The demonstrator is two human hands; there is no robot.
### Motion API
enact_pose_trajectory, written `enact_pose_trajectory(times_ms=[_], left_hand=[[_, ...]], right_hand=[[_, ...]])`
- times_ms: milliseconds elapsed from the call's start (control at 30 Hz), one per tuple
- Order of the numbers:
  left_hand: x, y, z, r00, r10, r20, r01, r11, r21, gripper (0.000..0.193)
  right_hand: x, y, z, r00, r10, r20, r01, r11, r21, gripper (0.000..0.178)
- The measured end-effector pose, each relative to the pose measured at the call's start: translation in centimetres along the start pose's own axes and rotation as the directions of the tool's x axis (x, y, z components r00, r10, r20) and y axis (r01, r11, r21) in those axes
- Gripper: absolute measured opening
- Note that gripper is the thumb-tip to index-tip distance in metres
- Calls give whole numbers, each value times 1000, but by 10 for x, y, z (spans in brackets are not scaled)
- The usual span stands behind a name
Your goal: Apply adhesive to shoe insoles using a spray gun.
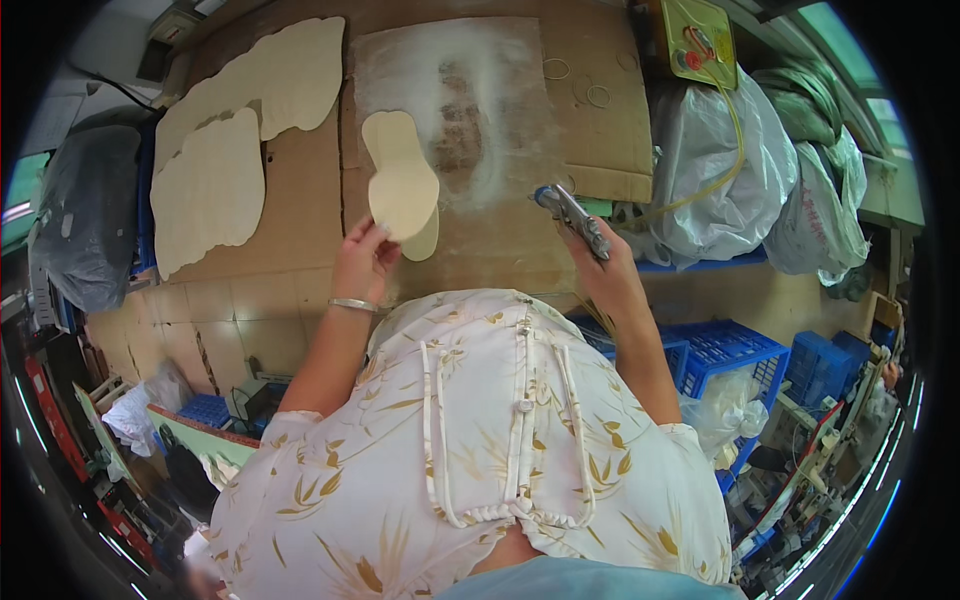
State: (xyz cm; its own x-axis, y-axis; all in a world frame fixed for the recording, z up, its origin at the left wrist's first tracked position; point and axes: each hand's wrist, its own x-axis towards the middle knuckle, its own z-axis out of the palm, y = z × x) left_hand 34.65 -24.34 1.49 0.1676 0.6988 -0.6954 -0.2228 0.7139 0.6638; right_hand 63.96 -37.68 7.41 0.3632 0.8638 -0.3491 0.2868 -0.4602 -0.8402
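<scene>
My left hand [366, 258] pinches the near edge of a cream insole [403, 188] between thumb and fingers. Under it, the end of a second insole-shaped piece [424, 240] shows. In my right hand [610, 272] is a metal spray gun [578, 222] with a blue nozzle end, tilted toward the upper left. The gun is apart from the insole, over the right part of the cardboard-covered table. Beyond lies a brown sheet [400, 62] coated with whitish residue, darker in its middle.
Overlapping cream insole pieces [290, 80] lie at the far left, with another group [212, 190] nearer. A yellow tin [698, 45] with a yellowish hose [741, 140] stands far right, beside stuffed plastic bags [715, 180]. Blue crates [725, 350] sit below right. Rubber-band-like rings [597, 96] lie on the cardboard.
</scene>
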Motion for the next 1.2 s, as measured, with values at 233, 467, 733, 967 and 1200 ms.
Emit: enact_pose_trajectory(times_ms=[233, 467, 733, 967, 1200], left_hand=[[30, 81, 101, 917, 300, 264, -237, 940, -244, 34], [111, 12, 107, 963, 137, 234, -108, 985, -134, 27], [144, -60, 72, 997, -68, -33, 70, 997, 44, 18], [154, -53, 67, 989, -134, 57, 127, 986, 106, 18], [156, -54, 67, 987, -144, 73, 135, 984, 115, 21]], right_hand=[[-4, 0, 2, 999, -1, -41, 3, 999, 32, 29], [-14, -6, 6, 994, -13, -104, 19, 998, 56, 30], [-1, -46, 22, 984, -116, -134, 129, 987, 97, 27], [45, -93, 31, 957, -156, -245, 146, 988, -57, 23], [64, -108, 36, 944, -240, -226, 224, 970, -95, 27]])
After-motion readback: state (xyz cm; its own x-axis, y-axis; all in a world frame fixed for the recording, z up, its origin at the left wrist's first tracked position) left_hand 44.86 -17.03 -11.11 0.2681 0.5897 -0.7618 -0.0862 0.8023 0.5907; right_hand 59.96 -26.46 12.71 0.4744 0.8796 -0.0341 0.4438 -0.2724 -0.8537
